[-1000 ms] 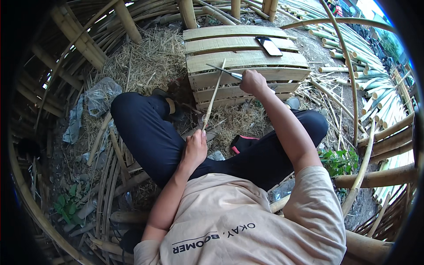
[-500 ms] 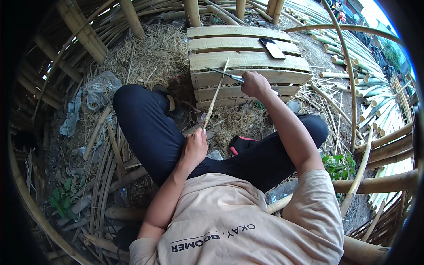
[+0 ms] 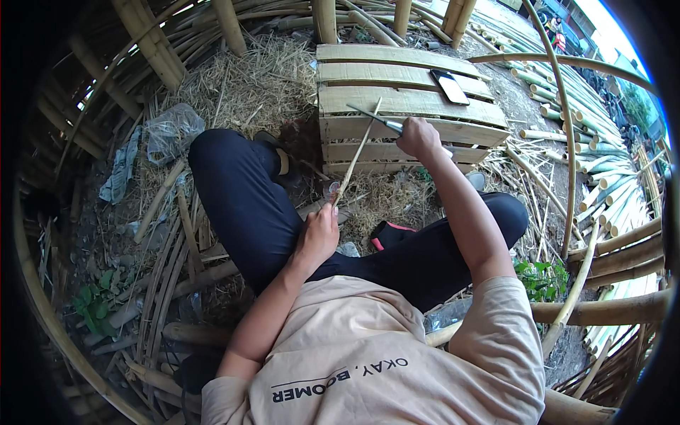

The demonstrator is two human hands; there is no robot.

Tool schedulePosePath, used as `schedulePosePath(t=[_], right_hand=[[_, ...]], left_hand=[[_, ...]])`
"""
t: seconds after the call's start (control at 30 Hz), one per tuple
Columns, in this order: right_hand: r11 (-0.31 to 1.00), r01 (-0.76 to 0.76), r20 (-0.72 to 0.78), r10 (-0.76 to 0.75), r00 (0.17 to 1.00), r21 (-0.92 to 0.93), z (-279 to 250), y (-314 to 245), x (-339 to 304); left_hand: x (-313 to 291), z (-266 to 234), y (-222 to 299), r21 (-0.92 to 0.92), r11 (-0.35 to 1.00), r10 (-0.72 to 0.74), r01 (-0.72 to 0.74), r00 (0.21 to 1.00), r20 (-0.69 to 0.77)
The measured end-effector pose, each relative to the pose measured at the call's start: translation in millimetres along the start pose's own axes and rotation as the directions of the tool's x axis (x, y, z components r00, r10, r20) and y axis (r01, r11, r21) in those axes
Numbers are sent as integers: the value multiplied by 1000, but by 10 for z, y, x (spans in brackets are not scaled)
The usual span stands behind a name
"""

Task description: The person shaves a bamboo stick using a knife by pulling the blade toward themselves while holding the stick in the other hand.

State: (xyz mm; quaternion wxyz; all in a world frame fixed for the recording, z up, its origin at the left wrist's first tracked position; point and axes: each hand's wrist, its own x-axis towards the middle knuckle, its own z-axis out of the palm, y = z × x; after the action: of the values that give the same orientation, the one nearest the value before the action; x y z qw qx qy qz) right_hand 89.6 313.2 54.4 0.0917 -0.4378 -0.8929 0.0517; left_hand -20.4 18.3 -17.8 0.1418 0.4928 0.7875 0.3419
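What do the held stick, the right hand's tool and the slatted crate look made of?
Stick: likely bamboo or wood, unpainted, given its pale tan colour. Tool: probably metal, from its thin grey shaft; finish unclear. Crate: apparently bare wood, by its pale, matt slats.

Pale strip (image 3: 356,155) in left grip (image 3: 319,232), bladed tool (image 3: 386,123) in right grip (image 3: 419,137), crosswise near strip's far end.
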Motion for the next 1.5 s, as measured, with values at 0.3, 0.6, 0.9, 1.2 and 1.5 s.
schedulePosePath(t=[0.3,0.6,0.9,1.2,1.5], right_hand=[[1000,29,69,-28,997,-13,-29,37,38],[996,72,89,-68,994,-48,-88,-41,2],[974,227,222,-217,951,-18,-74,-112,-274],[974,207,100,-216,971,91,65,-92,-592],[978,201,8,-202,979,62,183,85,-392]], left_hand=[[-20,-27,23,-15,1000,-1,1,1000,3],[-8,91,-118,1,990,142,-142,985,-97],[-23,-35,22,-28,1000,-9,10,999,34],[-32,-34,86,-80,996,-47,49,998,29],[-1,-27,32,-75,996,-50,54,997,57]])
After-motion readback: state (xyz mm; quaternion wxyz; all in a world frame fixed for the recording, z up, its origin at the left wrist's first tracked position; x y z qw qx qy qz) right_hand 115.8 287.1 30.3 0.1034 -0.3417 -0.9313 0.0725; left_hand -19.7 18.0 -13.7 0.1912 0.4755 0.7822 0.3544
